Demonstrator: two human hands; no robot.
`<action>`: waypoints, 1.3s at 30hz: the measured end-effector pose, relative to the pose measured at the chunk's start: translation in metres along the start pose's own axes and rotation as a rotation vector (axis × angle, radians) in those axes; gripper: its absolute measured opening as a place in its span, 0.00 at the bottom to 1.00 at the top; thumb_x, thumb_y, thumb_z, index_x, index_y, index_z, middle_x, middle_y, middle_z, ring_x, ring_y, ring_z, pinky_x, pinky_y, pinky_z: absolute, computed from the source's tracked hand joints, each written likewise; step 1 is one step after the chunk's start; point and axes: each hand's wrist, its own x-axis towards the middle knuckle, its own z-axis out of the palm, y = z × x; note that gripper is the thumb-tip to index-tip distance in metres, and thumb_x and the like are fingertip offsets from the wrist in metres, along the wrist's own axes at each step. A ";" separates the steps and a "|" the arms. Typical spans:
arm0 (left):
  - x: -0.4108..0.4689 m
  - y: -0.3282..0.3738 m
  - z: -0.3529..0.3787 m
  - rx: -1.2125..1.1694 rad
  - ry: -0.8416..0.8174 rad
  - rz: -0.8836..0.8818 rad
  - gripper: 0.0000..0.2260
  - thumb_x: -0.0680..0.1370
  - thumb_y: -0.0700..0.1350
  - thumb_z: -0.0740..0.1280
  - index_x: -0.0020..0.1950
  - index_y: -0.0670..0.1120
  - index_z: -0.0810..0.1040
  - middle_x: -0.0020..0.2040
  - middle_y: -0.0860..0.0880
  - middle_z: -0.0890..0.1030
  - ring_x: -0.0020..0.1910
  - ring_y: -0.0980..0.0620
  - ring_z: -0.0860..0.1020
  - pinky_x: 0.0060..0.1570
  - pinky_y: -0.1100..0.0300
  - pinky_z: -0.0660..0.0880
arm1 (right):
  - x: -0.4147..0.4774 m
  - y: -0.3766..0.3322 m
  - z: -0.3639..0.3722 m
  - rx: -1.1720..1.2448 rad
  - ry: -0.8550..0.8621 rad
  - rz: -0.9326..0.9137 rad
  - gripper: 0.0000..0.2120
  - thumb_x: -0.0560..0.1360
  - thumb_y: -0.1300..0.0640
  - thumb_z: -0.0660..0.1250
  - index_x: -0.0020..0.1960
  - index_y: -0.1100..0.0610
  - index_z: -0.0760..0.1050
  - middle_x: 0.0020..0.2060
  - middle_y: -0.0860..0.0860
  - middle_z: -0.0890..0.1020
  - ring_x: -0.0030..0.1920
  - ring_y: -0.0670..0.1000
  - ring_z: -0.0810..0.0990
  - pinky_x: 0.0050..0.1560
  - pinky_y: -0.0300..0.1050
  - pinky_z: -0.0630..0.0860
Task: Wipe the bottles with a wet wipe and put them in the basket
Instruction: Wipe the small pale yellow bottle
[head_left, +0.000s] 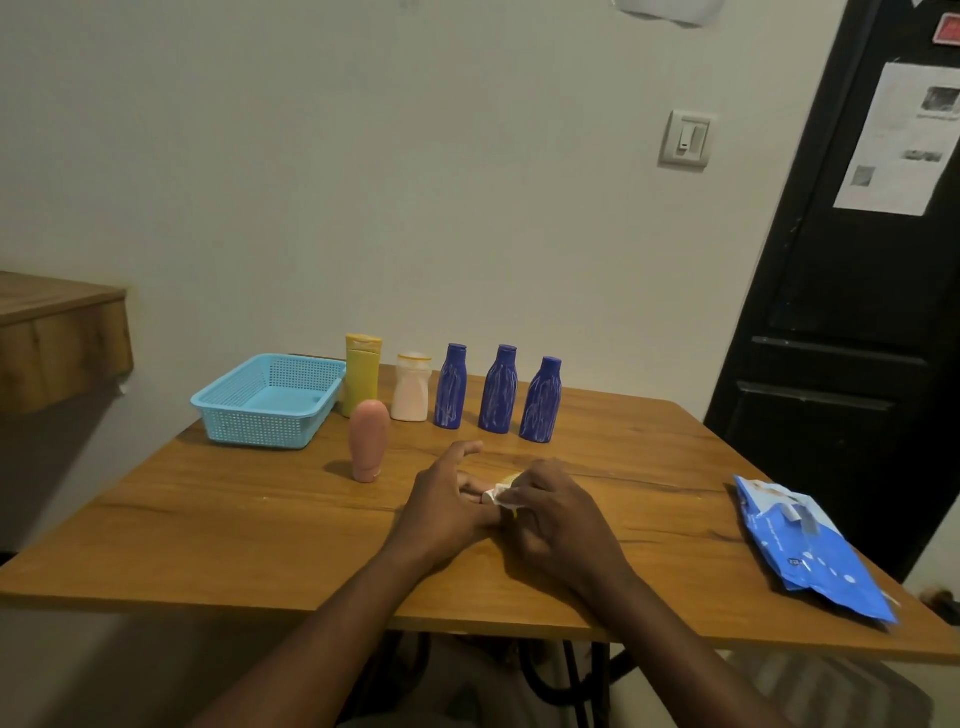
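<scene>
Wet wipe (496, 493) gripped by right hand (551, 512), left hand (445, 501) alongside

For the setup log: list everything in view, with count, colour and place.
table: 1, brown wood, under everything
basket: 1, light blue, table's far left
tall bottle: 1, yellow-green, right beside the basket
squat bottle: 1, white, right of the tall bottle
blue bottles: 3, dark blue, row right of the squat bottle
pink bottle: 1, pink, cap down, in front of the tall bottle
wet wipe pack: 1, blue, table's right edge
wet wipe: 1, white, pinched in right fingers
yellow item: 1, mostly hidden between the hands
light switch: 1, white, wall
door: 1, black, right
left hand: table centre
right hand: beside it, holding the wipe
</scene>
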 end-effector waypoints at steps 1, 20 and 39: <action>0.000 0.000 0.000 0.000 0.000 -0.001 0.44 0.66 0.43 0.83 0.78 0.56 0.65 0.52 0.52 0.86 0.50 0.56 0.85 0.53 0.55 0.84 | -0.001 -0.001 0.000 0.005 0.001 0.007 0.12 0.77 0.49 0.68 0.58 0.49 0.83 0.51 0.44 0.78 0.49 0.42 0.73 0.44 0.38 0.75; -0.004 0.002 0.005 0.176 0.073 0.187 0.32 0.70 0.38 0.78 0.69 0.58 0.72 0.59 0.57 0.80 0.56 0.59 0.79 0.49 0.66 0.81 | -0.001 0.005 -0.001 -0.154 0.134 0.341 0.18 0.76 0.53 0.73 0.65 0.48 0.79 0.57 0.45 0.77 0.57 0.44 0.71 0.51 0.38 0.71; 0.004 -0.004 -0.004 -0.199 0.092 -0.072 0.19 0.71 0.41 0.80 0.61 0.48 0.83 0.58 0.50 0.81 0.54 0.51 0.82 0.44 0.58 0.85 | -0.003 -0.001 -0.002 -0.136 -0.034 0.010 0.18 0.79 0.53 0.69 0.68 0.46 0.77 0.62 0.47 0.77 0.58 0.44 0.73 0.50 0.33 0.71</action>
